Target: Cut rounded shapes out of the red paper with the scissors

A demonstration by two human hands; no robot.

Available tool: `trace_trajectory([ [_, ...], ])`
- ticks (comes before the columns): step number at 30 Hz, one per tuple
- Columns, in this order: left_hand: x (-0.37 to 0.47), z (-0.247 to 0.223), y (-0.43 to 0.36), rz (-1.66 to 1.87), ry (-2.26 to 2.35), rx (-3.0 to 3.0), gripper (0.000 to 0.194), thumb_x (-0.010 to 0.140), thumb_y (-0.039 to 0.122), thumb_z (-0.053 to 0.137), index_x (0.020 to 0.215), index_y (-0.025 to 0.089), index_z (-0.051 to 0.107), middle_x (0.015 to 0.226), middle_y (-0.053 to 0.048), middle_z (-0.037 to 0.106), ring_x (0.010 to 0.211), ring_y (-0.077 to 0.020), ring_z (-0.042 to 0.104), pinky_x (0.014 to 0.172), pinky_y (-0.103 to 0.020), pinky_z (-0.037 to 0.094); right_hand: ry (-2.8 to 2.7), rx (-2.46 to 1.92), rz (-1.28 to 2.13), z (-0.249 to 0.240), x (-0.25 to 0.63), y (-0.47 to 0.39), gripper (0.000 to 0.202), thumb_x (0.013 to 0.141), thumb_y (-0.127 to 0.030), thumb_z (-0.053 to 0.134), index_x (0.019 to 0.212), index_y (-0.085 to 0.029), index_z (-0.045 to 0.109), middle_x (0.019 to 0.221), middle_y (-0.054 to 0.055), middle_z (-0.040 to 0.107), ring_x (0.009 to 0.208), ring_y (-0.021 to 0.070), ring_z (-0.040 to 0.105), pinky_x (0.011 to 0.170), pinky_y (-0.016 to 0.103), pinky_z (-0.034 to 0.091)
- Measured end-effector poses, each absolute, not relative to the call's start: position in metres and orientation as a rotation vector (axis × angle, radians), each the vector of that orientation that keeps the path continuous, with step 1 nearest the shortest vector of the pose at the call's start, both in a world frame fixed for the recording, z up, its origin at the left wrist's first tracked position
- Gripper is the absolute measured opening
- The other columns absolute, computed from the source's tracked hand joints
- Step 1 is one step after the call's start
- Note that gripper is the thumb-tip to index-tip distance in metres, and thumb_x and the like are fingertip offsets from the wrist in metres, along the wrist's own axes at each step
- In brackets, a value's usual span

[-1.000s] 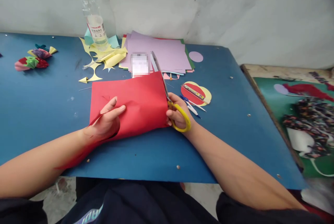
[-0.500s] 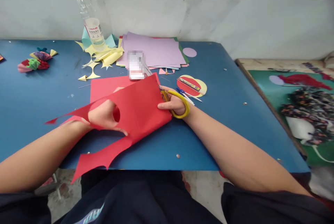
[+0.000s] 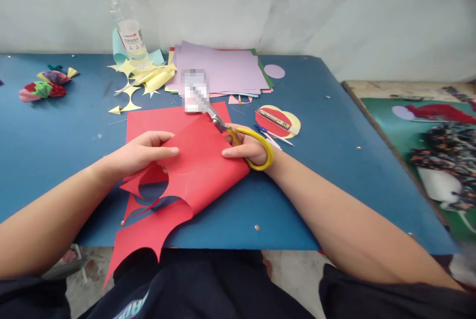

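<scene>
My left hand (image 3: 143, 153) pinches the left side of a red sheet of paper (image 3: 197, 160), thumb on top and fingers behind. Round cut-outs have left curved gaps in the sheet, and a pointed strip of it hangs over the table's front edge. In my right hand (image 3: 245, 150) are scissors (image 3: 256, 135) with yellow handles, and its thumb presses on the right edge of the same sheet. The metal blades point up and left past the paper's top edge. Under the held sheet, another red sheet (image 3: 148, 120) lies flat on the table.
A blue table (image 3: 290, 195) bears a clear bottle (image 3: 130, 36), yellow paper scraps (image 3: 156, 78), a purple paper stack (image 3: 223, 71), a blurred-out phone (image 3: 195, 91), a red paper circle (image 3: 269, 128) with a cutter on it, pens (image 3: 275, 138) and fabric flowers (image 3: 46, 88). Behind stands a wall.
My left hand has come out from behind the sheet to grip it from above. The sheet has shifted and its left strip has swung down; the scissor blades now show above it.
</scene>
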State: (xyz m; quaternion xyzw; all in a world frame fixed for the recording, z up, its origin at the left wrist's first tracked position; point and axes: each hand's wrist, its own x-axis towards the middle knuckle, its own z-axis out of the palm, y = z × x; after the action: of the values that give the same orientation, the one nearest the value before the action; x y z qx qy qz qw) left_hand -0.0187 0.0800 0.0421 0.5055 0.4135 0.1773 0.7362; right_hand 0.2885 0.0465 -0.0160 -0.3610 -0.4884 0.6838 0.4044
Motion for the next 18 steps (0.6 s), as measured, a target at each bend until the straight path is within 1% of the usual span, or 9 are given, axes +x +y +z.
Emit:
trace_trajectory([
  [2, -0.02, 0.041, 0.081, 0.292, 0.9, 1.147, 0.033, 0.082, 0.037, 0.102, 0.103, 0.017, 0.085, 0.098, -0.009, 0.088, 0.091, -0.0288, 0.087, 0.08, -0.036, 0.073, -1.216, -0.934, 1.667, -0.017, 0.287, 0.045, 0.064, 0.065, -0.055, 0.108, 0.111, -0.023, 0.077, 0.105, 0.005, 0.082, 0.101, 0.0332, 0.082, 0.093, 0.047, 0.069],
  [4, -0.022, 0.038, 0.081, 0.254, 0.888, 1.155, 0.026, 0.085, 0.034, 0.1, 0.098, 0.019, 0.084, 0.098, -0.009, 0.088, 0.092, -0.0286, 0.088, 0.081, -0.036, 0.074, -1.196, -0.985, 1.56, -0.015, 0.287, 0.043, 0.069, 0.07, -0.067, 0.106, 0.113, -0.022, 0.076, 0.101, 0.004, 0.079, 0.092, 0.0265, 0.078, 0.081, 0.037, 0.066],
  [6, -0.023, 0.036, 0.08, 0.289, 0.868, 1.097, 0.026, 0.084, 0.031, 0.1, 0.098, 0.017, 0.082, 0.097, -0.01, 0.088, 0.092, -0.0285, 0.088, 0.082, -0.037, 0.074, -1.215, -1.077, 1.436, -0.009, 0.287, 0.039, 0.071, 0.078, -0.08, 0.098, 0.114, -0.023, 0.073, 0.088, 0.001, 0.072, 0.071, 0.0184, 0.068, 0.061, 0.029, 0.057],
  [8, -0.021, 0.033, 0.078, 0.375, 0.852, 1.02, 0.028, 0.082, 0.026, 0.099, 0.099, 0.015, 0.08, 0.096, -0.01, 0.088, 0.089, -0.0282, 0.088, 0.083, -0.039, 0.074, -1.283, -1.16, 1.307, 0.003, 0.288, 0.032, 0.075, 0.081, -0.088, 0.091, 0.115, -0.024, 0.07, 0.076, -0.004, 0.062, 0.053, 0.0127, 0.05, 0.045, 0.026, 0.042],
  [10, -0.018, 0.031, 0.077, 0.509, 0.852, 0.988, 0.03, 0.082, 0.027, 0.096, 0.103, 0.016, 0.077, 0.098, -0.008, 0.087, 0.089, -0.0261, 0.086, 0.084, -0.039, 0.073, -1.34, -1.146, 1.157, 0.018, 0.29, 0.024, 0.077, 0.082, -0.09, 0.089, 0.119, -0.025, 0.068, 0.075, -0.005, 0.059, 0.05, 0.0112, 0.044, 0.043, 0.026, 0.036],
  [12, -0.013, 0.029, 0.076, 0.678, 0.876, 0.972, 0.029, 0.086, 0.03, 0.09, 0.104, 0.02, 0.07, 0.1, -0.003, 0.085, 0.092, -0.0219, 0.085, 0.084, -0.034, 0.071, -1.35, -1.085, 1.04, 0.034, 0.291, 0.015, 0.077, 0.083, -0.091, 0.087, 0.121, -0.026, 0.067, 0.076, -0.004, 0.058, 0.052, 0.0126, 0.045, 0.043, 0.027, 0.036],
  [14, -0.008, 0.029, 0.076, 0.824, 0.93, 0.951, 0.027, 0.09, 0.03, 0.084, 0.098, 0.023, 0.06, 0.096, 0.001, 0.08, 0.091, -0.0164, 0.081, 0.081, -0.027, 0.067, -1.315, -1.045, 0.999, 0.049, 0.292, 0.006, 0.074, 0.086, -0.091, 0.084, 0.122, -0.029, 0.067, 0.078, -0.002, 0.057, 0.057, 0.0161, 0.049, 0.045, 0.029, 0.037],
  [16, -0.005, 0.03, 0.074, 0.882, 1.005, 0.941, 0.033, 0.092, 0.028, 0.083, 0.091, 0.024, 0.05, 0.089, 0.003, 0.073, 0.085, -0.0131, 0.077, 0.075, -0.023, 0.064, -1.27, -1.039, 0.983, 0.06, 0.291, -0.003, 0.068, 0.087, -0.086, 0.087, 0.12, -0.031, 0.068, 0.08, -0.002, 0.057, 0.058, 0.0171, 0.049, 0.046, 0.03, 0.039],
  [18, -0.005, 0.032, 0.073, 0.874, 1.079, 0.957, 0.041, 0.091, 0.026, 0.084, 0.086, 0.025, 0.043, 0.083, 0.004, 0.066, 0.079, -0.0128, 0.074, 0.069, -0.022, 0.061, -1.21, -1.042, 0.977, 0.066, 0.29, -0.01, 0.066, 0.086, -0.084, 0.09, 0.12, -0.032, 0.068, 0.082, -0.001, 0.058, 0.057, 0.0173, 0.05, 0.045, 0.03, 0.04],
])
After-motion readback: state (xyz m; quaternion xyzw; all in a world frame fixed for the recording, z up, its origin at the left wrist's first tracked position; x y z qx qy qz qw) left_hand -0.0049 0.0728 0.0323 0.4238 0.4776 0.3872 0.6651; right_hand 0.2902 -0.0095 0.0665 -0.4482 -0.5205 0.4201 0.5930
